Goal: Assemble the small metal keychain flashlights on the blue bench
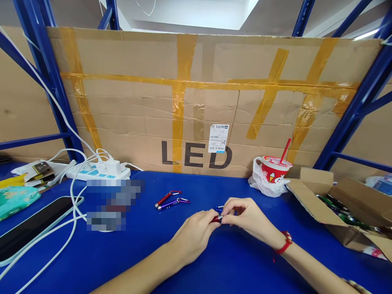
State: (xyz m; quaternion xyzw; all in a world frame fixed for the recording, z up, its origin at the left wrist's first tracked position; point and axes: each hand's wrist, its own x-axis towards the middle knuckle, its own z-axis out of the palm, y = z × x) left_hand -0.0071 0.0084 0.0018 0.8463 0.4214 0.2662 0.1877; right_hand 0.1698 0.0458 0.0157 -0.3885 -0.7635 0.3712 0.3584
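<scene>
Over the middle of the blue table, my left hand (196, 232) is closed around a small red keychain flashlight (216, 219), most of which its fingers hide. My right hand (245, 214) pinches the flashlight's silvery end between thumb and fingertips, and the two hands nearly meet there. Just behind the fingertips, a blue metal piece (219, 208) shows, partly covered. To the left of my hands lie a red keychain flashlight (163, 200) and a purple one (169, 204) side by side, each with a carabiner clip.
At right stands an open cardboard box (309, 204) holding several green and dark flashlights. A red-and-white cup (272, 169) with a straw sits in a plastic bag. Left are a power strip (98, 171), white cables (74, 204) and a phone (33, 224). A cardboard wall (137, 114) closes the back.
</scene>
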